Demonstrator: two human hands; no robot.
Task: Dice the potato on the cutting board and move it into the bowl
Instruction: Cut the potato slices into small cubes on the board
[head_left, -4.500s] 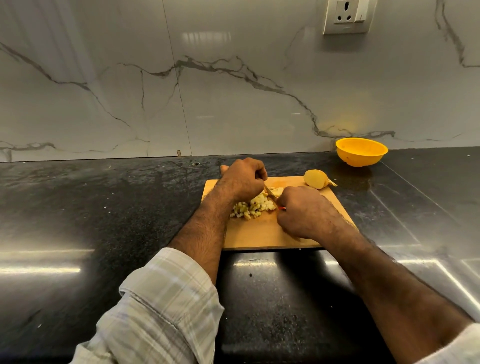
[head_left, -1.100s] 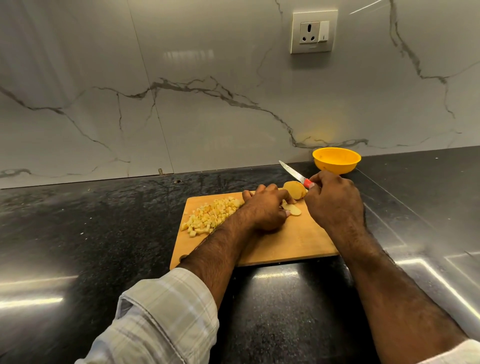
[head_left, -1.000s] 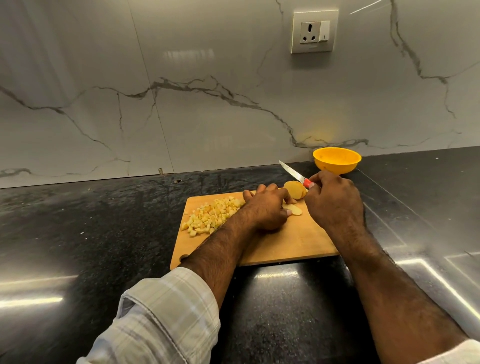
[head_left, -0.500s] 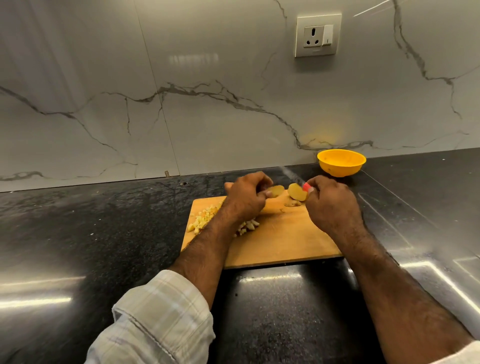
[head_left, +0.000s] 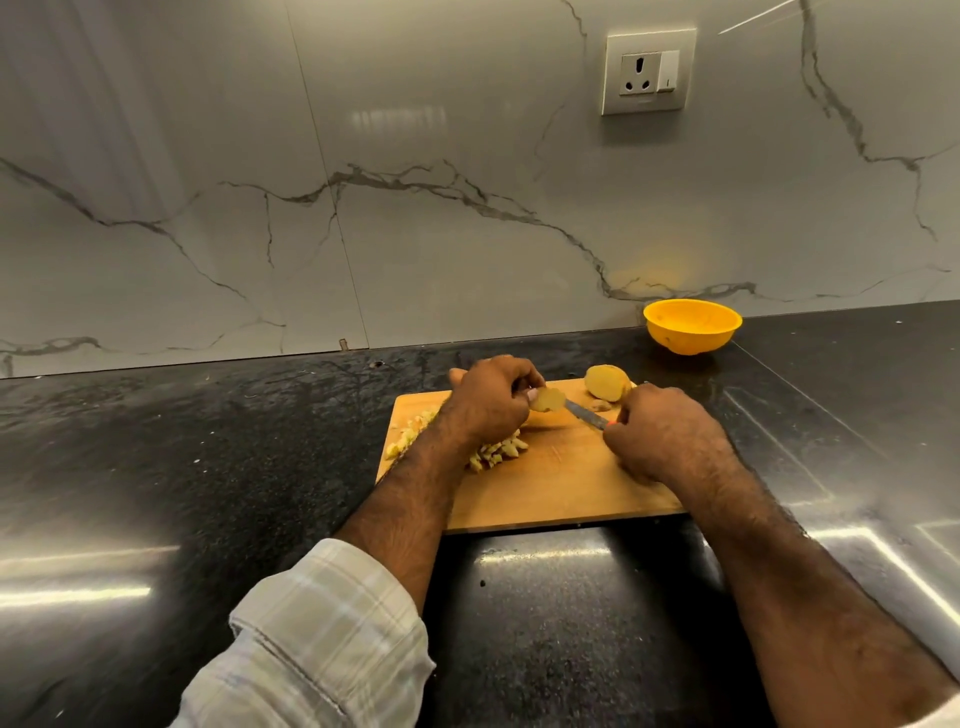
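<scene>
While my left hand (head_left: 491, 402) pinches 1 pale potato slice (head_left: 548, 400), right hand (head_left: 657, 439) grips the red-handled knife (head_left: 587, 415); dicing underway on the wooden cutting board (head_left: 561, 483); next, lay the slice flat.

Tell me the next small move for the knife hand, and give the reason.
Probably lay the potato slice flat on the cutting board and cut it into strips. The left hand holds that slice up, the right hand has the knife blade beside it, a diced pile already lies on the board, and the yellow bowl looks empty.
</scene>
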